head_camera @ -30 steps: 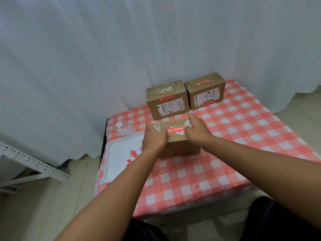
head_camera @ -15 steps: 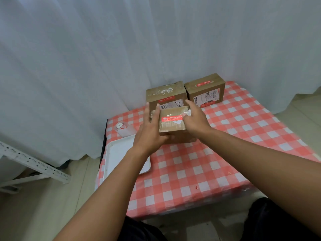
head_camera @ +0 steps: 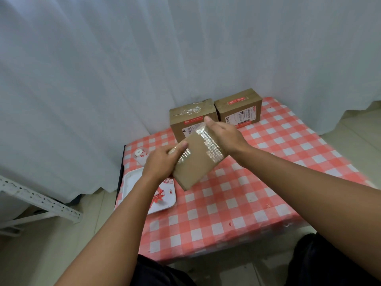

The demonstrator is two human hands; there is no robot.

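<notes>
Behind, hung as a backdrop, a white pleated fabric curtain [head_camera: 103, 79]. Below, draped over a low table, a soft red-and-white checked tablecloth [head_camera: 226, 213]. Lifted clear above it and tilted, probably for checking the seams, a small flat brown cardboard box [head_camera: 195, 168], matte, banded with crinkled glossy tape. Left hand [head_camera: 160, 164] curled round its near-left edge, right hand [head_camera: 224, 135] clasping the far corner. Parked at the back, a labelled brown cardboard carton [head_camera: 185, 115] beside a second carton [head_camera: 239, 110]. Left, a white plastic tray [head_camera: 132, 182] catching red paper scraps [head_camera: 158, 195]; beyond, a white tape roll [head_camera: 140, 154].
</notes>
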